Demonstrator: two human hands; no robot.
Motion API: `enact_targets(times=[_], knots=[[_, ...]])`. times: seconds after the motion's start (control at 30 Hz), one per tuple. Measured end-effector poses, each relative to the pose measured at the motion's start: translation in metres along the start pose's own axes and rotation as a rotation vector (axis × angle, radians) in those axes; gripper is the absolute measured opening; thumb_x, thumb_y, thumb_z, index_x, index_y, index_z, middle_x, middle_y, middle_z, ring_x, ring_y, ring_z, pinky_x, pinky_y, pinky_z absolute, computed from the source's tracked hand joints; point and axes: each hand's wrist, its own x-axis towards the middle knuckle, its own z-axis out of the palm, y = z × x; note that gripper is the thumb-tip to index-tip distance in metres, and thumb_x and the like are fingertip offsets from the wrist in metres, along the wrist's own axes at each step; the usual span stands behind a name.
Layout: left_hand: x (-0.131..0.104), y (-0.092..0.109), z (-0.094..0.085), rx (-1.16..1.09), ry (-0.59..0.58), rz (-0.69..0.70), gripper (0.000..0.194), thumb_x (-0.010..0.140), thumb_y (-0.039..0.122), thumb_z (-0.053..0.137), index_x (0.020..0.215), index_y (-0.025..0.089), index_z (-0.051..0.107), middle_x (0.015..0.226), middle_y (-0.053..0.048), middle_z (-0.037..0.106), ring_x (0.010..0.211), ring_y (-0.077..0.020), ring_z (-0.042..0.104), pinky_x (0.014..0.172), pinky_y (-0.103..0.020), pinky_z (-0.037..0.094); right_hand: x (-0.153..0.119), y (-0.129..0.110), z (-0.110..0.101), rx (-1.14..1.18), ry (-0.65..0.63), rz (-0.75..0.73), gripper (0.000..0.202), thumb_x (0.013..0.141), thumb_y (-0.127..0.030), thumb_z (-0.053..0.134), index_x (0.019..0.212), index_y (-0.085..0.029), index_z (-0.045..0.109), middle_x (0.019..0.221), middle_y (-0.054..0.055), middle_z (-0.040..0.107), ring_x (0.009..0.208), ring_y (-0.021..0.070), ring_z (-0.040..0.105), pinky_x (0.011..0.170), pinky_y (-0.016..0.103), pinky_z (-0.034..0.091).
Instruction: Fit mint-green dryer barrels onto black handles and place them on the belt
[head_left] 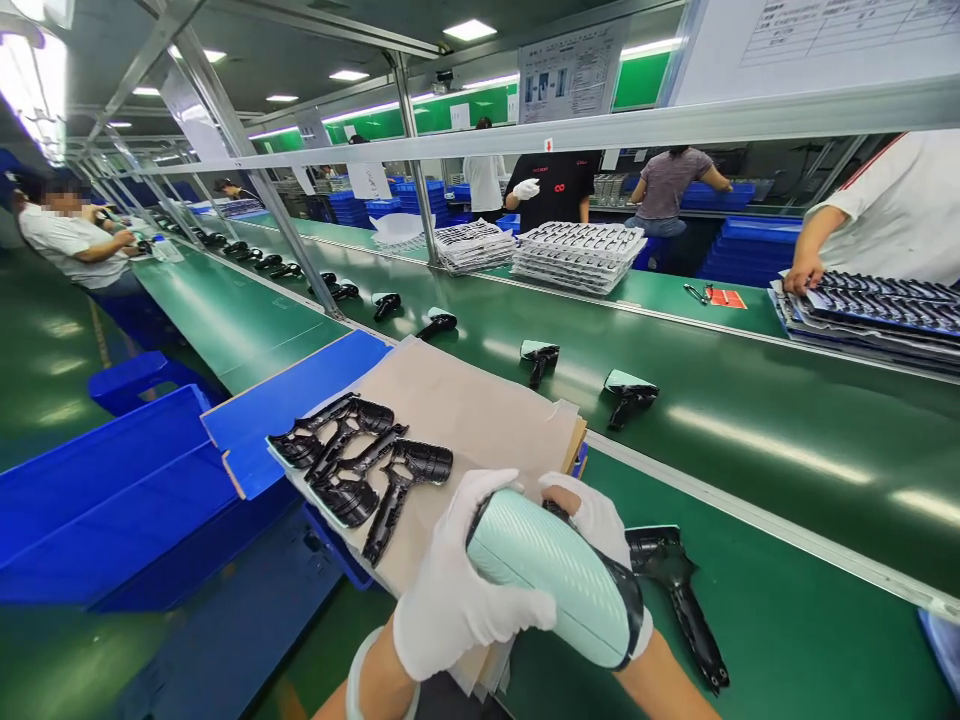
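A mint-green and black hair dryer housing point(551, 565) is held between my two white-gloved hands. My left hand point(457, 590) is wrapped round its left side, with the thumb along the near face. On the far side my right hand point(600, 515) grips it, and a bare fingertip shows through the glove; the housing hides part of this hand. Left of my hands, several black hair dryer half shells point(397, 490) lie on a paper-covered stack point(480, 390). To the right, one more black half shell point(679, 580) rests on the green bench point(810, 640).
Beyond the stack runs a green conveyor belt point(750, 400) carrying spaced hair dryer housings point(630, 395). Blue bins point(112, 490) stand at left. Across the belt are stacked trays of parts point(577, 255) and a co-worker's hand point(806, 270). A metal rail point(480, 148) crosses overhead.
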Motion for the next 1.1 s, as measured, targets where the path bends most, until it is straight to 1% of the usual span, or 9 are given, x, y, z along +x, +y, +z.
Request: enact_targets(times=[0.17, 0.3, 0.43, 0.53, 0.67, 0.77, 0.87, 0.93, 1.1], knots=[[0.002, 0.004, -0.001, 0.010, -0.081, 0.006, 0.091, 0.054, 0.064, 0.086, 0.132, 0.034, 0.051, 0.130, -0.005, 0.056, 0.120, -0.0338, 0.055, 0.101, -0.043, 0.046, 0.018, 0.000, -0.016, -0.144, 0.114, -0.055, 0.013, 0.090, -0.022, 0.048, 0.088, -0.023, 0.061, 0.092, 0.006, 0.065, 0.091, 0.0223, 0.062, 0.080, 0.037, 0.049], [0.000, 0.003, 0.001, 0.036, -0.074, -0.038, 0.094, 0.053, 0.065, 0.086, 0.135, 0.035, 0.049, 0.134, -0.006, 0.054, 0.123, -0.0359, 0.052, 0.103, -0.047, 0.044, 0.027, -0.005, -0.022, -0.125, 0.244, 0.000, 0.016, 0.094, -0.025, 0.044, 0.090, -0.024, 0.060, 0.091, 0.007, 0.062, 0.093, 0.0232, 0.060, 0.080, 0.037, 0.049], [-0.006, 0.000, 0.012, 0.099, 0.034, -0.035, 0.123, 0.047, 0.063, 0.089, 0.150, 0.035, 0.028, 0.145, -0.010, 0.044, 0.134, -0.0405, 0.043, 0.111, -0.056, 0.037, 0.034, -0.009, -0.029, -0.118, 0.166, 0.055, 0.020, 0.095, -0.030, 0.044, 0.082, -0.025, 0.058, 0.079, 0.004, 0.055, 0.077, 0.0221, 0.056, 0.070, 0.036, 0.048], [-0.011, 0.003, 0.020, 0.171, 0.086, -0.045, 0.140, 0.039, 0.059, 0.093, 0.153, 0.031, 0.016, 0.154, -0.015, 0.031, 0.142, -0.0450, 0.033, 0.112, -0.060, 0.034, 0.037, -0.013, -0.035, -0.190, 0.248, 0.048, 0.017, 0.094, -0.032, 0.047, 0.084, -0.024, 0.059, 0.078, 0.004, 0.053, 0.076, 0.0224, 0.054, 0.070, 0.037, 0.047], [-0.011, 0.009, 0.021, 0.183, 0.058, -0.181, 0.109, 0.057, 0.057, 0.087, 0.146, 0.029, 0.030, 0.152, -0.016, 0.036, 0.141, -0.0448, 0.035, 0.111, -0.061, 0.034, 0.039, -0.020, -0.039, -0.315, 0.426, -0.030, 0.007, 0.090, -0.030, 0.057, 0.090, -0.023, 0.058, 0.081, 0.004, 0.055, 0.078, 0.0220, 0.055, 0.074, 0.037, 0.046], [-0.008, 0.007, 0.018, 0.147, 0.052, -0.137, 0.077, 0.077, 0.061, 0.069, 0.140, 0.029, 0.039, 0.146, -0.014, 0.043, 0.136, -0.0408, 0.042, 0.110, -0.059, 0.036, 0.041, -0.026, -0.042, -0.353, 0.491, -0.098, 0.010, 0.086, -0.027, 0.062, 0.093, -0.026, 0.055, 0.085, 0.004, 0.057, 0.081, 0.0224, 0.057, 0.075, 0.038, 0.048], [-0.007, 0.001, 0.014, 0.117, 0.023, -0.095, 0.067, 0.084, 0.062, 0.061, 0.140, 0.031, 0.040, 0.147, -0.012, 0.043, 0.136, -0.0383, 0.042, 0.110, -0.056, 0.036, 0.042, -0.031, -0.048, -0.380, 0.489, -0.128, 0.014, 0.086, -0.026, 0.062, 0.097, -0.027, 0.053, 0.086, 0.005, 0.057, 0.082, 0.0239, 0.058, 0.074, 0.040, 0.049], [-0.007, -0.003, 0.012, 0.082, 0.001, -0.093, 0.079, 0.078, 0.064, 0.068, 0.144, 0.034, 0.037, 0.151, -0.010, 0.040, 0.139, -0.0383, 0.038, 0.114, -0.056, 0.033, 0.042, -0.030, -0.053, -0.426, 0.468, -0.205, 0.019, 0.083, -0.021, 0.065, 0.096, -0.029, 0.054, 0.087, 0.005, 0.057, 0.086, 0.0250, 0.059, 0.075, 0.042, 0.050], [-0.008, -0.006, 0.007, -0.004, -0.061, -0.131, 0.114, 0.056, 0.062, 0.087, 0.151, 0.038, 0.029, 0.151, -0.009, 0.044, 0.140, -0.0385, 0.038, 0.117, -0.055, 0.029, 0.036, -0.010, -0.058, -0.523, 0.500, -0.636, 0.033, 0.072, -0.012, 0.073, 0.093, -0.036, 0.065, 0.094, 0.005, 0.064, 0.093, 0.0284, 0.059, 0.081, 0.053, 0.048]])
